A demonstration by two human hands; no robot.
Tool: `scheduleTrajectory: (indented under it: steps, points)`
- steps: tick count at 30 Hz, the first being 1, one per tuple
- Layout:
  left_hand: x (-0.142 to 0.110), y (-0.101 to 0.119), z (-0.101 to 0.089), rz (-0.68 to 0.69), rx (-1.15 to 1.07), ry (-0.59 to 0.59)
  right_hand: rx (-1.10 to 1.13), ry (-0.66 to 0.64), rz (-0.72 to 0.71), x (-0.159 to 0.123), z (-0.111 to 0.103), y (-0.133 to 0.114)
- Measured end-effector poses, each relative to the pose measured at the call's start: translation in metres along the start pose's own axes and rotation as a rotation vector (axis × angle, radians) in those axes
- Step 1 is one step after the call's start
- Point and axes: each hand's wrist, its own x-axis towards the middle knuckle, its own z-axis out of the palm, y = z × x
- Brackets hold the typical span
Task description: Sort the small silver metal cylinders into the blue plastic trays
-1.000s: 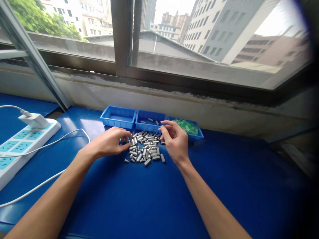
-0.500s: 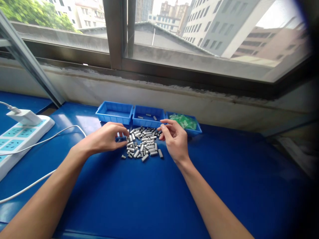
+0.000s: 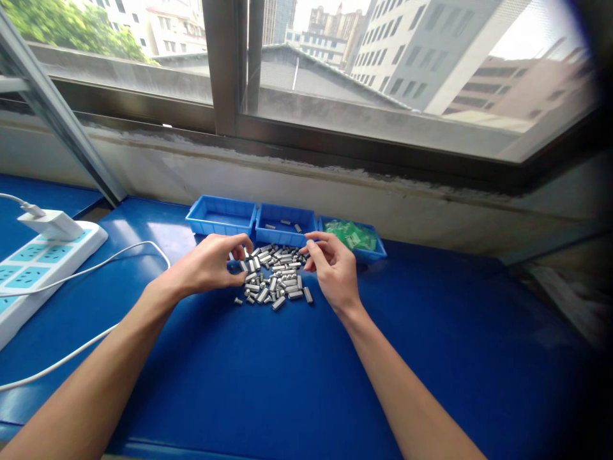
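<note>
Presently, the metal pieces (image 3: 273, 282) are lying, long axes mixed, at three o'clock from the left hand (image 3: 213, 263), whose thumb is standing apart, and nine from the right hand (image 3: 335, 269), pinch undeterminable; neither is clearly sitting nearer.

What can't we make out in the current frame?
Head view, all of these:
Right hand: whether it pinches anything; too small to tell.
Left hand: whether it touches the metal parts; too small.
Metal parts: any lying underneath, hidden by those above.
Green packets: contents, too small and blurred.
Power strip: one end, cut by left edge.
</note>
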Motion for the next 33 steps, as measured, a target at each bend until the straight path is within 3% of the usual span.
scheduleTrajectory:
  steps: [6, 11, 16, 20, 26, 33]
  points:
    - [0.000, 0.010, -0.005, -0.059, -0.234, 0.085, 0.019, -0.026, -0.010, -0.001, 0.001, 0.001]
    - [0.002, 0.025, 0.005, 0.022, -0.377, 0.187, 0.060, -0.178, 0.026, -0.006, 0.007, -0.005]
    - [0.005, 0.040, 0.024, 0.135, -0.259, 0.301, 0.138, -0.269, 0.080, -0.010, 0.015, -0.012]
    - [0.006, 0.046, 0.033, 0.171, -0.173, 0.397, 0.183, -0.269, 0.130, -0.011, 0.018, -0.011]
    - [0.007, 0.042, 0.037, 0.154, -0.128, 0.428, 0.282, -0.300, 0.203, -0.009, 0.017, -0.006]
    - [0.006, 0.039, 0.036, 0.183, -0.135, 0.421, 0.262, -0.260, 0.176, -0.008, 0.018, -0.002]
